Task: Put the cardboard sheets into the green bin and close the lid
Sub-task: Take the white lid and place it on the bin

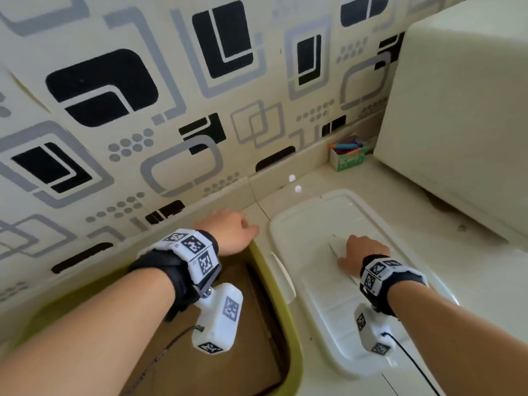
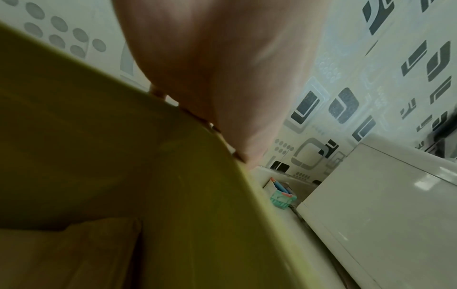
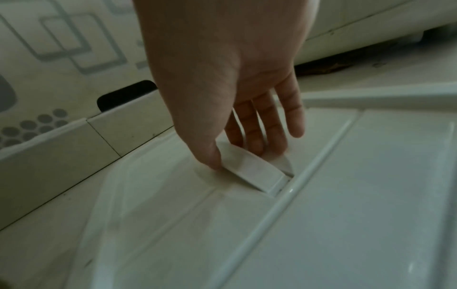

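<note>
The green bin [image 1: 293, 347] stands open at the lower left, with brown cardboard sheets [image 1: 228, 375] lying flat inside it. My left hand [image 1: 234, 227] grips the bin's far right corner, its fingers curled over the rim. In the left wrist view the palm [image 2: 222, 68] covers the green wall [image 2: 123, 146] and the cardboard [image 2: 74, 254] shows below. The white lid [image 1: 328, 315] lies flat on the floor right of the bin. My right hand [image 1: 360, 252] is on its middle. Thumb and fingers of that hand [image 3: 237, 156] pinch the lid's raised handle [image 3: 257, 174].
A patterned wall [image 1: 143, 110] runs close behind the bin. A large white cabinet [image 1: 457, 124] stands at the right, just beyond the lid. A small green box of coloured sticks [image 1: 347, 155] sits in the corner. Two small white bits [image 1: 291, 178] lie on the pale floor.
</note>
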`<state>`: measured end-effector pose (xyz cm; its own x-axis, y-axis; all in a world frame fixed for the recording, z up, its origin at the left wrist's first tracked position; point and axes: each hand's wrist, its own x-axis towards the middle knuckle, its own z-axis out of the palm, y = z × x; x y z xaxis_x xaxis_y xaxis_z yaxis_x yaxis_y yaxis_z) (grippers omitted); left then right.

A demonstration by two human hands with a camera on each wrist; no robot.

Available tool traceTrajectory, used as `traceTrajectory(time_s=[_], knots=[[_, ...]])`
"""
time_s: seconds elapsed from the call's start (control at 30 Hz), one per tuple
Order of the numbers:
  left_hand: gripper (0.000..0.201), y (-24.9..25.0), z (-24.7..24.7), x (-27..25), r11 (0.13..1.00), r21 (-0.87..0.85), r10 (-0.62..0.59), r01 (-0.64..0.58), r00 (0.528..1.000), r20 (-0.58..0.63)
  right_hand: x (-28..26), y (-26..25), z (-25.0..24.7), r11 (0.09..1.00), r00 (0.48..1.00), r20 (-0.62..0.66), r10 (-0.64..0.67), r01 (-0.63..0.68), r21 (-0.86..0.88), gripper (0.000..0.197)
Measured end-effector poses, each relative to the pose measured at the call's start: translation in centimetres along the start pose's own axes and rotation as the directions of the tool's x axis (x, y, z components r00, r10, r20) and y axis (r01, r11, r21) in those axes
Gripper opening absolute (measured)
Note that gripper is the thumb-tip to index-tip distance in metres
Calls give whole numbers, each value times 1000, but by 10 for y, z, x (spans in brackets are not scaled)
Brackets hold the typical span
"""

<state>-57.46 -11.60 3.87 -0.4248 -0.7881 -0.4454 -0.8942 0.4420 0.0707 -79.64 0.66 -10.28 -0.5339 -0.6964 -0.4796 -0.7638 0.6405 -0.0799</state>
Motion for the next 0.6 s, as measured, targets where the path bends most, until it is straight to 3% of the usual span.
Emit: traceTrajectory(time_s=[0.13, 0.3, 0.4, 0.5, 0.6], knots=[[47, 2, 2, -1, 1000, 24, -5, 5, 1000, -5, 3, -5, -3, 999, 999, 31, -33, 34, -26, 33], [45, 2, 4, -4, 1000, -7, -3, 3, 999, -54, -4, -5, -15, 999, 999, -37, -33, 32, -42, 34], [42, -5, 2, -11, 981, -187, 21, -39, 995, -97, -8, -6, -39, 994, 992, -101, -79, 85, 61, 39], [32, -19, -5, -21, 910, -404, 29, -93, 986, -163, -12, -13, -69, 965, 973, -161, -163, 191, 179, 45], [23, -43, -17, -36, 811, -571, -57, -125, 956, -289, -27, -29, -105, 898, 919, -255, -299, 362, 250, 36]])
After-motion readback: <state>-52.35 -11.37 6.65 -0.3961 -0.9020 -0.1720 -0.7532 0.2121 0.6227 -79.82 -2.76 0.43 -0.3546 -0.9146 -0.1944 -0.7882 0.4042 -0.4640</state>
